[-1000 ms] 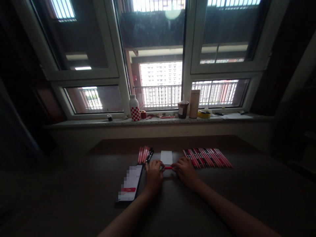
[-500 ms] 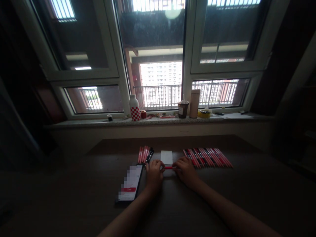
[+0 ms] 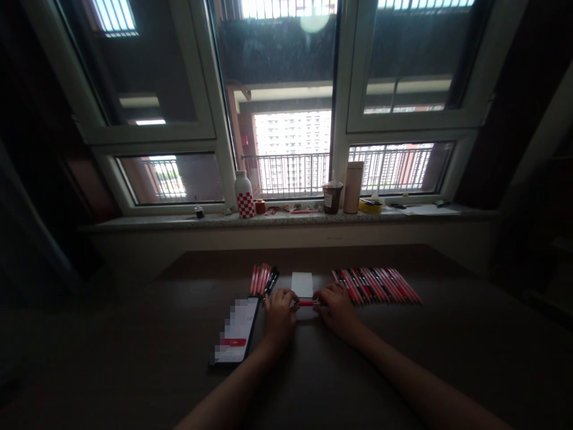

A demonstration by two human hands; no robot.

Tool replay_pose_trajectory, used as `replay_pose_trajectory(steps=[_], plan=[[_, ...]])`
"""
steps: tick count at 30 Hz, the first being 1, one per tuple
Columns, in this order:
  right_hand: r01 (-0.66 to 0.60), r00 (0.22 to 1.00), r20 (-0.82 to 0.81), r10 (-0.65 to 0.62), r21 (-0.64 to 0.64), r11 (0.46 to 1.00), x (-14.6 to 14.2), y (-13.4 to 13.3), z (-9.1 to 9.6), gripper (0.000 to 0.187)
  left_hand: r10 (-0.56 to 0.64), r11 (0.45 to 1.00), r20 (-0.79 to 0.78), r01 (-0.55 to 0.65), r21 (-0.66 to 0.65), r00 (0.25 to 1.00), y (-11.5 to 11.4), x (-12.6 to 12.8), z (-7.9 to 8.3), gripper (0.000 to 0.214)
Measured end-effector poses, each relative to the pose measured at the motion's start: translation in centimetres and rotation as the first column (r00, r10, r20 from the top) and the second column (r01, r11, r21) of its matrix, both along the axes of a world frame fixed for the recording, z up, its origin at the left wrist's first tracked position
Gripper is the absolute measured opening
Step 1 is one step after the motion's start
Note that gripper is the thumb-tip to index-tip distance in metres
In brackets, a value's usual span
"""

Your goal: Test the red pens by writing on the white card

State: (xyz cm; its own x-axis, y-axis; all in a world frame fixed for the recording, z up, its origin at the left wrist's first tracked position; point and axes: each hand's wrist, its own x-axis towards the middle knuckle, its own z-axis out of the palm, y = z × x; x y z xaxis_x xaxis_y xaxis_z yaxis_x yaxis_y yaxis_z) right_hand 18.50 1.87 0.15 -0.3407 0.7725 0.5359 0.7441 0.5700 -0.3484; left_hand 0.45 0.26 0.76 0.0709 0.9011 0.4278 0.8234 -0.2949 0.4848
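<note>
Between my two hands lies a red pen (image 3: 307, 303), level and crosswise just above or on the dark table. My left hand (image 3: 281, 310) pinches its left end, and my right hand (image 3: 335, 304) has closed fingers at its right end. Beyond the pen is a small white paper pad (image 3: 302, 285). To the left, a small bunch of pink-red and black pens (image 3: 263, 279) lies close to my left hand. A long row of red, pink and black pens (image 3: 378, 286) is spread out beside my right hand.
A phone (image 3: 237, 331) with a lit screen lies left of my left forearm on the table (image 3: 308, 382). On the windowsill (image 3: 286, 221) stand a checkered bottle (image 3: 245, 196), a drink cup (image 3: 332, 198), a tall tumbler (image 3: 353, 188) and a yellow tape roll (image 3: 370, 206).
Both hands and the red pen stay practically where they were. The number on the phone screen looks different; the view has shifted very slightly.
</note>
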Motion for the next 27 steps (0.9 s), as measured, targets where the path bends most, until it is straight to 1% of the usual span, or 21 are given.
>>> replay_pose_trajectory(steps=[3, 11, 17, 27], plan=[[0.000, 1.000, 0.011, 0.000, 0.012, 1.000, -0.01, -0.09, 0.13, 0.007, 0.001, 1.000, 0.002, -0.001, -0.006, 1.000, -0.01, 0.01, 0.04, 0.019], [0.012, 0.999, 0.042, -0.014, 0.044, 0.999, 0.13, 0.09, -0.11, 0.012, 0.003, 1.000, 0.008, -0.003, 0.006, 1.000, 0.13, -0.05, -0.25, 0.018], [0.023, 0.998, 0.063, -0.026, 0.058, 0.998, 0.10, 0.35, -0.45, 0.015, 0.008, 1.000, -0.001, -0.008, -0.011, 1.000, 0.03, 0.00, -0.09, 0.018], [0.001, 1.000, 0.004, -0.001, 0.058, 0.998, 0.15, 0.33, -0.36, 0.014, 0.022, 1.000, -0.034, -0.022, -0.001, 0.999, 0.22, -0.09, -0.46, 0.018]])
